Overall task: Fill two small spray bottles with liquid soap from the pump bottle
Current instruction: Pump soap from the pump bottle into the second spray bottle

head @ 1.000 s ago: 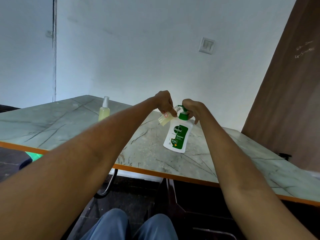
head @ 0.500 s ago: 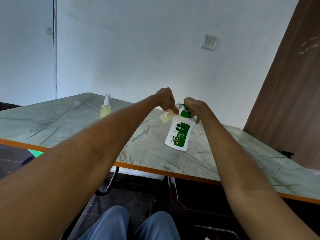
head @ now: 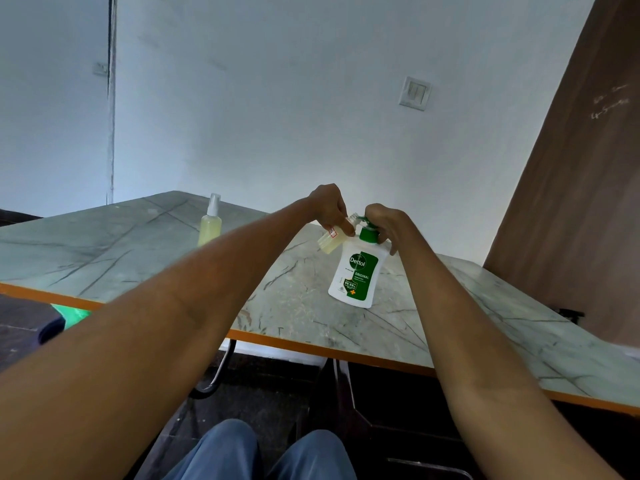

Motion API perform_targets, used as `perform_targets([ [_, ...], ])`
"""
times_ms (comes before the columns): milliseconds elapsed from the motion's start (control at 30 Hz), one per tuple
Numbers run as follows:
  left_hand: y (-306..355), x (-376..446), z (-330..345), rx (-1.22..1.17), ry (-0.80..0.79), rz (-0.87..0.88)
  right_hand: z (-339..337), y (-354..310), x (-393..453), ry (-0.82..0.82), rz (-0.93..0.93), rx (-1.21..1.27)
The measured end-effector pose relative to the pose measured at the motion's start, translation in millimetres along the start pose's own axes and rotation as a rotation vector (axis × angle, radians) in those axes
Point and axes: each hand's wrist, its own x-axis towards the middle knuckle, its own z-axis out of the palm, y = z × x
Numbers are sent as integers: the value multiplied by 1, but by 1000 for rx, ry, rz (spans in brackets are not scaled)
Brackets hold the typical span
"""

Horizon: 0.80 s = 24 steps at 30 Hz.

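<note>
Soap going into a small bottle at the marble table [head: 138,258].
Left hand [head: 329,206] pinches a tilted small spray bottle [head: 331,239], mouth seemingly at the spout; right hand [head: 384,223] curls over the Dettol pump bottle [head: 356,271]; a capped spray bottle [head: 210,221] stands apart.

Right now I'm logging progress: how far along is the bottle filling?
One spray bottle stands capped on the table holding yellowish liquid, so it looks done. The second small bottle is in hand: the left hand tilts its open neck to the pump bottle spout while the right hand grips the pump. Finishing and capping remain.
</note>
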Motion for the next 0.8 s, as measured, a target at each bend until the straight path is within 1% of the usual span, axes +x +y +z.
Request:
perform_targets([
  [467, 3, 3, -2, -23, 7, 4, -4, -3, 1, -9, -15, -10],
  [667, -2, 0, 0, -22, 5, 10, -1, -3, -4, 2, 9, -46],
  [800, 2, 2, 0, -9, -2, 30, -4, 0, -4, -5, -9, -19],
])
